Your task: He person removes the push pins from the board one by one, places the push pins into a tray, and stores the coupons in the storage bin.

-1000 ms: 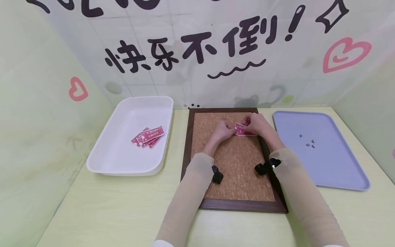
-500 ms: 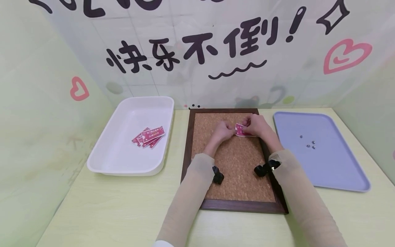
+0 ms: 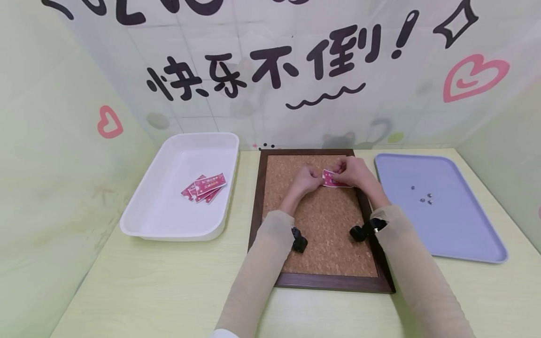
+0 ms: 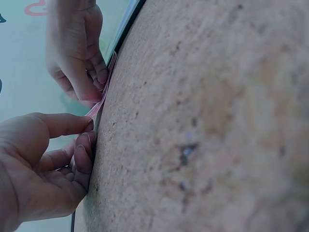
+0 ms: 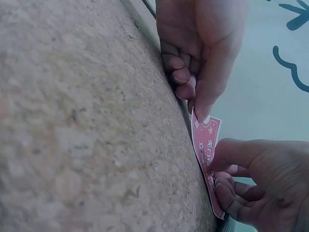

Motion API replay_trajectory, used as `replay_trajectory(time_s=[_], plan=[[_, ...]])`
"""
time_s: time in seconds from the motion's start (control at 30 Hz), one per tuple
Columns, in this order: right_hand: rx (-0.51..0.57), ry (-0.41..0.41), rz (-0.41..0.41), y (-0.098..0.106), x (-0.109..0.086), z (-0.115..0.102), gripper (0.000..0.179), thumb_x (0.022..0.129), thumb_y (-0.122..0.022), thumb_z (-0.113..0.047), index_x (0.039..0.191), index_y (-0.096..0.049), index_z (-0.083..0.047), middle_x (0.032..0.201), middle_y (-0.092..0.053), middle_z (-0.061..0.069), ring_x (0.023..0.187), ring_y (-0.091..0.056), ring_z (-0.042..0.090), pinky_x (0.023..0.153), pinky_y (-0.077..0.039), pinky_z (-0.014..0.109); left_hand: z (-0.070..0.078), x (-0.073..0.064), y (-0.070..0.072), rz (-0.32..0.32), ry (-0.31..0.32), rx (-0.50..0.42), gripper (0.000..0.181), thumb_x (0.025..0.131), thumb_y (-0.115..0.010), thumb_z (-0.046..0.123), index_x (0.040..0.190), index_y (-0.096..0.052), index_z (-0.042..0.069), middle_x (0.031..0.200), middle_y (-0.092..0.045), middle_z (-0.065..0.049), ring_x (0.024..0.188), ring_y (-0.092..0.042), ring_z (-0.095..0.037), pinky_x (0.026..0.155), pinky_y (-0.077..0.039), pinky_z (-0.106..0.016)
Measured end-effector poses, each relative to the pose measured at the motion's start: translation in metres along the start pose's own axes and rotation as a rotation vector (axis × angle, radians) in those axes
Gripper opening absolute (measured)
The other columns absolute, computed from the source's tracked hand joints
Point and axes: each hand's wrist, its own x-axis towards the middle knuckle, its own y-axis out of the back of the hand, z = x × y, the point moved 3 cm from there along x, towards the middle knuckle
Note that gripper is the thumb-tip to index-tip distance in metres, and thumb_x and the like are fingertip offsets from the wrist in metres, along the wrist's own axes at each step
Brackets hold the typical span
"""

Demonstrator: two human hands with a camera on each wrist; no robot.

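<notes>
On the cork board (image 3: 321, 234), near its upper right, lies a pink printed coupon (image 5: 206, 140). My left hand (image 3: 305, 180) pinches the coupon's left end, thumb on its front face. My right hand (image 3: 354, 172) has curled fingers against the coupon's middle. Its thumb and index fingertip (image 5: 219, 157) meet over the printed face, seemingly pinching a thumbtack that their tips almost wholly hide. In the left wrist view the coupon (image 4: 110, 77) appears edge-on, slightly bent, close to the cork. The right hand covers much of the coupon in the head view.
Left of the board stands a white plastic basin (image 3: 148, 211) with several more coupons (image 3: 209, 184) overlapping inside. A blue tray (image 3: 460, 211) on the right bears several small shiny metal tacks (image 3: 430, 202). A dark wooden frame (image 3: 334, 281) edges the board. Behind hangs a printed backdrop (image 3: 270, 117).
Both hands stay at the coupon in nearly the same place. The right fingers shift slightly over its face. The view itself drifts a little.
</notes>
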Motion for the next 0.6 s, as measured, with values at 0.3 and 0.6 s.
replay_trajectory(time_s=[0.3, 0.6], plan=[[0.039, 0.002, -0.016, 0.0029, -0.0014, 0.0011, 0.020, 0.084, -0.079, -0.016, 0.090, -0.068, -0.001, 0.083, -0.069, 0.011, 0.073, -0.059, 0.021, 0.060, -0.045, 0.028, -0.0004, 0.0005, 0.0014, -0.005, 0.000, 0.000, 0.033, 0.096, -0.071, 0.018, 0.067, -0.055, 0.012, 0.063, -0.048, 0.002, 0.055, -0.043, -0.010, 0.050, -0.035, -0.024], [0.034, 0.002, -0.020, 0.0032, -0.0006, 0.0019, 0.021, 0.084, -0.080, -0.016, 0.089, -0.067, -0.001, 0.081, -0.069, 0.010, 0.073, -0.058, 0.022, 0.061, -0.044, 0.029, -0.0021, 0.0021, 0.0008, -0.025, -0.024, -0.016, 0.038, 0.096, -0.070, 0.016, 0.063, -0.053, 0.012, 0.058, -0.045, 0.002, 0.052, -0.041, -0.009, 0.048, -0.032, -0.023]])
